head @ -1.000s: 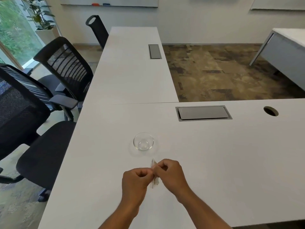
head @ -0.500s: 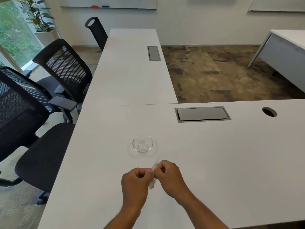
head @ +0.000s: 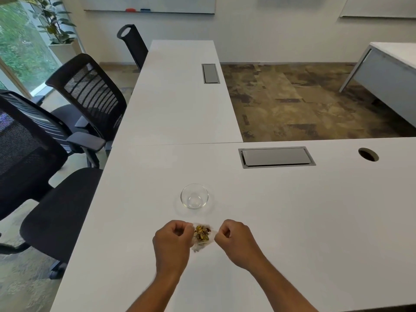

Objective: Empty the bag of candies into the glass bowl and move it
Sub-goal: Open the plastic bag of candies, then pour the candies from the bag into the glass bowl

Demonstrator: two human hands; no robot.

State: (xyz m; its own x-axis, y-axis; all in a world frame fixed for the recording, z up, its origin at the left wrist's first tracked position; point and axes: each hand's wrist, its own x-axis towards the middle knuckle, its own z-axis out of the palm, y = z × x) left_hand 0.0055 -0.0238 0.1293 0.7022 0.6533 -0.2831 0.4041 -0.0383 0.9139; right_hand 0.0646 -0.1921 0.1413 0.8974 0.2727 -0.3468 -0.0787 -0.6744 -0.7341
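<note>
Clear plastic forms the bag (head: 202, 238), which is held just above the white desk (head: 292, 221) between two fists. Its left edge is pinched in the closed fingers of the left hand (head: 174, 243), and its right edge is pinched in the closed fingers of the right hand (head: 236, 239), so that the bag is stretched open between them. Candies (head: 201, 233) in gold and dark wrappers are seen bunched in the upper part of the bag. Whether the lower corner of the bag touches the desk cannot be told. A glass bowl (head: 194, 196) is set upright on the desk just beyond the hands, apart from the bag, and nothing is seen inside it. A grey hatch (head: 276, 156) is sunk into the desk farther back on the right, with a round cable hole (head: 368, 154) beyond it toward the right edge. Black mesh chairs (head: 90, 95) are lined along the left side of the desk.
</note>
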